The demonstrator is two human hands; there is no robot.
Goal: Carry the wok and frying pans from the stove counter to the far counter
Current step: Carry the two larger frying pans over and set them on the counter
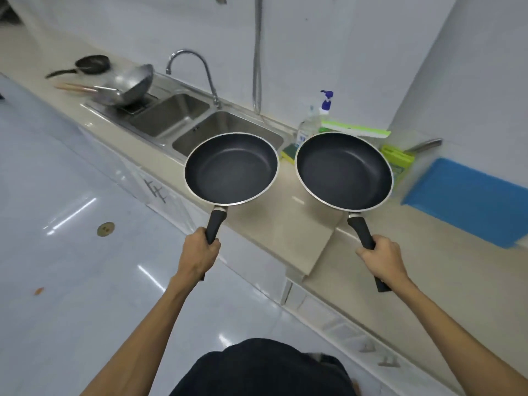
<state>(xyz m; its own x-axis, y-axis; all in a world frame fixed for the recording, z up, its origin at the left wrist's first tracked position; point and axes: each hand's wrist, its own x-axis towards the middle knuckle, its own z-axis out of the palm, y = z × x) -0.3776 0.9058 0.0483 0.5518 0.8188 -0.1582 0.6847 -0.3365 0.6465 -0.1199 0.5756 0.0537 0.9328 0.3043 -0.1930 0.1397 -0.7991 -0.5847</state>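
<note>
My left hand [200,254] grips the black handle of a dark frying pan [231,168], held level over the counter's front edge near the sink. My right hand [381,258] grips the handle of a second, matching frying pan [344,171], held over the beige counter [285,221]. Both pans are empty. Far along the counter at the upper left, a steel wok [130,85] with a wooden handle leans tilted at the sink's drainer, and a small black frying pan [91,65] rests beyond it.
A double steel sink [171,114] with a curved tap [197,71] lies behind the left pan. A soap bottle [314,124], green sponge, green box [398,161] and a blue mat [468,201] sit near the wall. White glossy floor [71,252] spreads to the left.
</note>
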